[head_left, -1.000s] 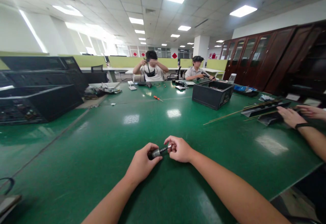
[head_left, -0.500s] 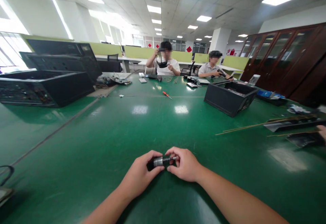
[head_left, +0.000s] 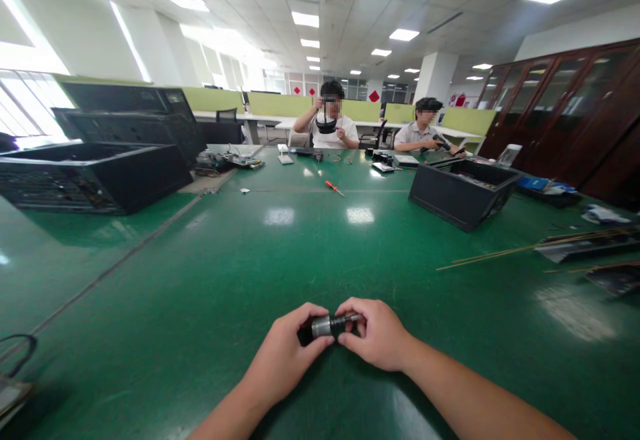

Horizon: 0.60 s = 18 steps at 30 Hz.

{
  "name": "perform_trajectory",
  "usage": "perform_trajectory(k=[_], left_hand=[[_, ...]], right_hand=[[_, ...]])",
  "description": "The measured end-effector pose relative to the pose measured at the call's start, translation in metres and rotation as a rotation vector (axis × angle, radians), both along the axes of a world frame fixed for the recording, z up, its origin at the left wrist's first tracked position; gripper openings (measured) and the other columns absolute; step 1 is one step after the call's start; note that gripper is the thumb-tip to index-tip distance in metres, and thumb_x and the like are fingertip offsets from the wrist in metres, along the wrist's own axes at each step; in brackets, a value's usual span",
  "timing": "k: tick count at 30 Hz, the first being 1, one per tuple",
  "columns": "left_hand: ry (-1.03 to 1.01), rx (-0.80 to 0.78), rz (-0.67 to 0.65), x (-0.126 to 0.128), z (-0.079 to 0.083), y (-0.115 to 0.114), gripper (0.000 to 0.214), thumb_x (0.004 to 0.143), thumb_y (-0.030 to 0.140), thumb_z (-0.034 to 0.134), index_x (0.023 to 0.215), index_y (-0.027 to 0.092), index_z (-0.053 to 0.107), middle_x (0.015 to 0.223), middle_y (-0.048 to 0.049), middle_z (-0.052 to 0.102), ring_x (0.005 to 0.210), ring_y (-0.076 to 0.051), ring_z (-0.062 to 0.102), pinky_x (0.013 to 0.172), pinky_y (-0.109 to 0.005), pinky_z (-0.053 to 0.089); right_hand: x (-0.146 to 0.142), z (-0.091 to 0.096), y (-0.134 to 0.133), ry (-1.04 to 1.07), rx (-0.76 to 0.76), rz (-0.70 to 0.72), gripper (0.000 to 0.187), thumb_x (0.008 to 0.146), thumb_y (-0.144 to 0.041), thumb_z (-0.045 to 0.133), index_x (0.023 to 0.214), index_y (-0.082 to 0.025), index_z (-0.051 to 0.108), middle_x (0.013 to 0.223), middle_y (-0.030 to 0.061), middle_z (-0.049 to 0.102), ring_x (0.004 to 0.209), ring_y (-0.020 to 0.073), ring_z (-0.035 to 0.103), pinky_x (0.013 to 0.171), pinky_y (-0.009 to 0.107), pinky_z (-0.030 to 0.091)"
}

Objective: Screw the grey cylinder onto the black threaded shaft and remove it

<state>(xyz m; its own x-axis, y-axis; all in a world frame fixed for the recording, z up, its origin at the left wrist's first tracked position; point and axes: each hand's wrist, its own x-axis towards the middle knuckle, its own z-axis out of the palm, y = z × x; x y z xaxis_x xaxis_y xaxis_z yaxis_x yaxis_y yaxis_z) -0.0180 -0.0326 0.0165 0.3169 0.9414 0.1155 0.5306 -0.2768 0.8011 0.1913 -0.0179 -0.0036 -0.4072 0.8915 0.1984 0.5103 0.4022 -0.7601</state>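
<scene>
- Silver and black, a cylinder [head_left: 321, 326] lies crosswise between two bare hands, its thick body to the left and its thin shaft pointing right.
- At the grip's left side, the left hand [head_left: 286, 353] wraps the thick end, thumb below and fingers above, pinching it.
- At the right side, the right hand [head_left: 384, 335] curls around the shaft, thumb and forefinger apart; whether its inner fingers press on the metal, I cannot tell.
- Handling this well, in my judgement, means the left hand bearing the weight steadily, the right staying light on the shaft, and both wrists in one line so nothing is levered sideways. Keeping low over the table should make any slip harmless.
- Under and around the grip spreads a glossy green table [head_left: 210, 273].
- Well to the left of the grip, a dark cable [head_left: 33, 345] loops at the edge of view.
- Ahead and to the right lie thin rods [head_left: 483, 258], then an open black case [head_left: 443, 195].
- Farther ahead of the grip, almost straight on, rests an orange screwdriver [head_left: 331, 186]; far left of it stands a larger black case [head_left: 155, 177].
- Beyond, across the table, sit two people, one in a white shirt [head_left: 327, 135].
- Red diamonds [head_left: 374, 96] hang in the background. No brand, label or writing can be read anywhere.
</scene>
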Motion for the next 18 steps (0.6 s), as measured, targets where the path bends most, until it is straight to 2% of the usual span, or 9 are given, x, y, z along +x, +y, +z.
perform_trajectory(k=[18], left_hand=[[0.018,0.003,-0.033,0.0019,0.003,0.0,0.019,0.083,0.026,0.067,0.102,0.024,0.068,0.095,0.0,0.073,0.09,-0.021,0.066,0.082,-0.031,0.047]], right_hand=[[0.0012,0.0053,-0.0027,-0.012,-0.027,0.013,0.026,0.077,-0.024,0.068,0.103,-0.026,0.069,0.074,-0.0042,0.066,0.055,0.0109,0.049,0.055,0.022,0.034]])
